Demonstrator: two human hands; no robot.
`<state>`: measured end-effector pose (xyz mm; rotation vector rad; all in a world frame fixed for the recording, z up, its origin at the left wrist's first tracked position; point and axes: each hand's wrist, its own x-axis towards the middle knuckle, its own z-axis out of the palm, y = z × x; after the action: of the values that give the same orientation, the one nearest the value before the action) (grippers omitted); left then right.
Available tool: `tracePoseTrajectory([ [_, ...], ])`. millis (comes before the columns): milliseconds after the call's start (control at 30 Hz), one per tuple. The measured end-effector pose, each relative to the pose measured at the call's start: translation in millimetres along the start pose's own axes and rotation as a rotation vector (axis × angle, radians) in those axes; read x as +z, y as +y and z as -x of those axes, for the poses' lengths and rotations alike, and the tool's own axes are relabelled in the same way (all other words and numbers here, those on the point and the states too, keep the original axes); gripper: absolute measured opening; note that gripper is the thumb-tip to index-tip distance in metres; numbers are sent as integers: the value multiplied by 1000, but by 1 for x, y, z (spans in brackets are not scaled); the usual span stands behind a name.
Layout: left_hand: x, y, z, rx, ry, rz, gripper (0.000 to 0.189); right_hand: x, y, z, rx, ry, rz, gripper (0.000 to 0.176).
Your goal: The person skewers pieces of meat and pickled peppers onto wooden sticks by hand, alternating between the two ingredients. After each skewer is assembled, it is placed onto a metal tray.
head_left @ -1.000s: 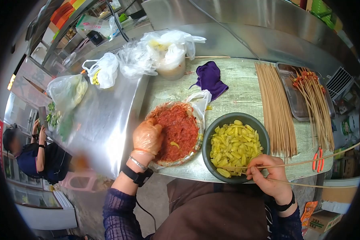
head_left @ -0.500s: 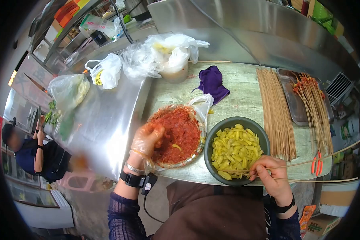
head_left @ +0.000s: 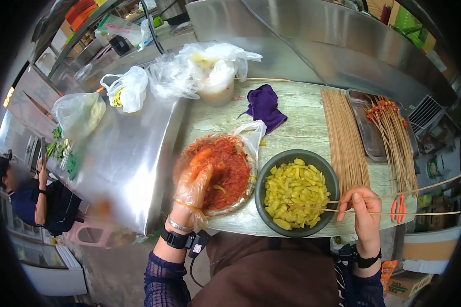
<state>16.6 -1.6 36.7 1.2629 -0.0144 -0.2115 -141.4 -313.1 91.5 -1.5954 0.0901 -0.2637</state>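
The skewers (head_left: 425,212) are pinched in my right grip (head_left: 363,210), which is closed on them. Their long axis runs left to right: the points reach left over the bowl (head_left: 297,152) of yellow pieces, and the butts stick out past the right edge of the counter (head_left: 302,128). The bowl sits just left of that grip. My gloved left grip (head_left: 194,181) is down on the red meat (head_left: 230,171), just left of the bowl, with fingers curled. I cannot tell whether it holds any. The right grip is nearer the bowl, the left nearer the meat.
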Motion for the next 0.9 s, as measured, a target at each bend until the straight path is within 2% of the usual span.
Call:
tracePoseTrajectory([
  [100,-8,-5,-5,115,31,-211,24,1,1,-1,-5,39,-12,29],
  [200,-6,-4,-3,-16,64,72,25,1,2,-4,-2,76,-19,32],
  [300,-2,-8,-2,-80,69,162,23,2,0,-7,8,108,-74,34],
  [400,-5,-23,-1,-64,-50,61,29,0,-4,-10,-29,110,-99,34],
  [433,-1,-24,2,-74,-38,156,42,-1,-3,-10,-36,128,-96,34],
  [567,8,-38,5,18,-54,131,48,-15,1,-10,-64,214,-44,35],
  [600,9,-38,4,-64,-9,301,41,-19,-1,-9,-54,214,-18,35],
  [633,8,-41,6,61,-32,-7,33,-20,-3,-10,-46,208,1,35],
  [667,3,-52,3,131,-16,24,24,-21,-5,-11,-38,194,11,35],
  [700,-9,-58,-1,195,32,-281,23,-22,-8,-11,-31,191,9,35],
  [767,-12,-59,-2,312,82,-663,22,-22,-13,-11,-16,165,-8,34],
  [900,6,-39,2,572,92,-883,22,-25,-11,-13,-16,187,29,36],
])
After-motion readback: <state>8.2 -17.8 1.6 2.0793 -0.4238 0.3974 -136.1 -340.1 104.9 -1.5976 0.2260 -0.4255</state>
